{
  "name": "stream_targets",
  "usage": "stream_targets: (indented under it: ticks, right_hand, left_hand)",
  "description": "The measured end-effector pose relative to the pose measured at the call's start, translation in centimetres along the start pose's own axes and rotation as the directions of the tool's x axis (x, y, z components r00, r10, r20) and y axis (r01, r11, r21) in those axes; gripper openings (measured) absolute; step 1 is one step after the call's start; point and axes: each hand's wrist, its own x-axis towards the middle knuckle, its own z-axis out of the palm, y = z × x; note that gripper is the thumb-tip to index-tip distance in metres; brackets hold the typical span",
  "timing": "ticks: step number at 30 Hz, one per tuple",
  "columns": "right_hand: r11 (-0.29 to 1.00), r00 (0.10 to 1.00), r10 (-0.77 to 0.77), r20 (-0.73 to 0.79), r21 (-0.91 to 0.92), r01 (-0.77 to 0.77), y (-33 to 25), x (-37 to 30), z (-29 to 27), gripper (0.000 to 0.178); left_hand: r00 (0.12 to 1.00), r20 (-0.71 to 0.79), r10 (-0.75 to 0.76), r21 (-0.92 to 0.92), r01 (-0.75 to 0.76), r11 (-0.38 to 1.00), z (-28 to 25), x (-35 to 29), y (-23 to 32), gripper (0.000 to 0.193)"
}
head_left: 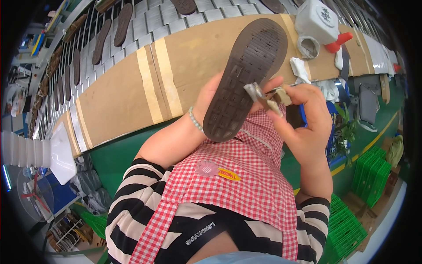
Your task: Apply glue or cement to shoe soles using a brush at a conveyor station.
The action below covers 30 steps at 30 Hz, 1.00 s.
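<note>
A dark brown shoe sole is held up in front of my apron, its treaded underside facing me. My left hand is closed on it from behind, most of the fingers hidden by the sole. Between the thumb and fingers of my right hand is a small tool with pale cream grip pieces and a whitish, metallic-looking end. That end lies over the right edge of the tread. Motion blurs the tool, so its exact kind and whether it touches the sole cannot be made out.
A cardboard-covered ledge with tape strips runs ahead of me. Beyond it, a slatted metal conveyor carries several brown soles. A white plastic jug stands on the ledge's right, beside a red-handled item. Green crates sit low right.
</note>
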Motion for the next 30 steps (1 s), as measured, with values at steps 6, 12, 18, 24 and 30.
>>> stream_targets:
  ticks: [6, 12, 18, 24, 30]
  right_hand:
    - [0.994, 0.996, -0.082, -0.036, -0.080, 0.079, 1.6, 1.0, -0.9, 0.043]
    - [0.999, 0.998, -0.030, -0.056, -0.030, 0.029, 2.1, 1.9, -2.0, 0.039]
    - [0.974, 0.961, 0.043, -0.272, -0.204, -0.101, 6.2, 4.1, -3.7, 0.037]
    - [0.824, 0.954, -0.008, -0.299, -0.542, -0.163, 13.1, 5.2, -5.6, 0.037]
    - [0.720, 0.970, -0.027, -0.241, -0.677, -0.148, 16.3, 5.4, -4.2, 0.037]
  left_hand:
    - [0.981, -0.141, 0.131, 0.394, -0.065, 0.917, 1.9, -0.1, -0.9, 0.058]
    - [0.997, -0.078, 0.029, 0.297, -0.004, 0.955, 0.9, -0.6, -0.2, 0.054]
    - [0.988, 0.146, -0.043, 0.166, 0.019, 0.986, -0.9, 0.0, 1.0, 0.059]
    - [0.805, 0.266, 0.530, 0.637, -0.560, 0.530, 0.6, 2.2, 6.1, 0.055]
    - [0.817, 0.282, 0.503, 0.238, -0.567, 0.788, -1.1, 1.2, 11.1, 0.055]
